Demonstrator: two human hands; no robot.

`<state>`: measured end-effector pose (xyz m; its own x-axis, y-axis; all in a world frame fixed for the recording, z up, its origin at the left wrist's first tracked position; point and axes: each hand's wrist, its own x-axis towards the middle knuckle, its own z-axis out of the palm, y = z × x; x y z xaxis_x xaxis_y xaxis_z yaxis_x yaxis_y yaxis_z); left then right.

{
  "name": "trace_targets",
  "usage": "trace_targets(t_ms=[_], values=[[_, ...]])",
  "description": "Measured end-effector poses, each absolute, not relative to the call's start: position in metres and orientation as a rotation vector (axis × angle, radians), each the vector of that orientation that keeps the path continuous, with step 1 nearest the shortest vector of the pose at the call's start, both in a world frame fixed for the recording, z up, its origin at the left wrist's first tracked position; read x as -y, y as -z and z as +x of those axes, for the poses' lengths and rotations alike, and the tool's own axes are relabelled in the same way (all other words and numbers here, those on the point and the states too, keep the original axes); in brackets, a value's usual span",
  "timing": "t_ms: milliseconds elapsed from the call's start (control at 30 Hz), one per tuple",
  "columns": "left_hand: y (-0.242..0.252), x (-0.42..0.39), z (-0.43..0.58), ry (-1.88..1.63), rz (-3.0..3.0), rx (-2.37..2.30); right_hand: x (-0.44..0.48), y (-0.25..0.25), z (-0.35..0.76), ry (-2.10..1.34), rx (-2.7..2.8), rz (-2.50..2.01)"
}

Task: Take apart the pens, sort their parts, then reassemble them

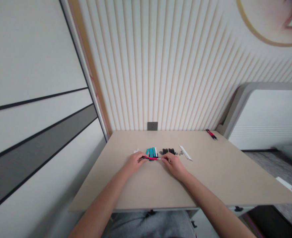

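Red-and-black pen (pixel 151 158) held level above the middle of the desk (pixel 116 195), pinched by both hands.

Left grip (pixel 135 163) closes on its dark end and right grip (pixel 174 165) pinches its white tip. Just beyond them, in a row, lie teal pen parts (pixel 151 152), black pen parts (pixel 168 151), small metal bits (pixel 178 153) and white strips (pixel 185 152). Another red-and-black pen (pixel 211 134) sits at the desk's far right corner.
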<state>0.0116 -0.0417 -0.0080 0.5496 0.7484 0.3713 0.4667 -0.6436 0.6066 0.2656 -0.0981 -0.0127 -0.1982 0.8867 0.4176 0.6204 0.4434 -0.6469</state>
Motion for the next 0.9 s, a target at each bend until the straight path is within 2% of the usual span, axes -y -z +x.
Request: trace_targets(t_ms=[567,733,900], values=[[0.008,0.041,0.013,-0.969,2.336,-1.013,0.092,0.018,0.274,-0.434,1.755,-1.257],[0.003,0.042,0.012,-1.001,2.321,-1.063,0.087,0.018,0.285,-0.136,1.730,-1.408],[-0.001,0.041,0.011,-1.041,2.315,-1.122,0.085,0.016,0.284,0.108,1.981,-1.586]])
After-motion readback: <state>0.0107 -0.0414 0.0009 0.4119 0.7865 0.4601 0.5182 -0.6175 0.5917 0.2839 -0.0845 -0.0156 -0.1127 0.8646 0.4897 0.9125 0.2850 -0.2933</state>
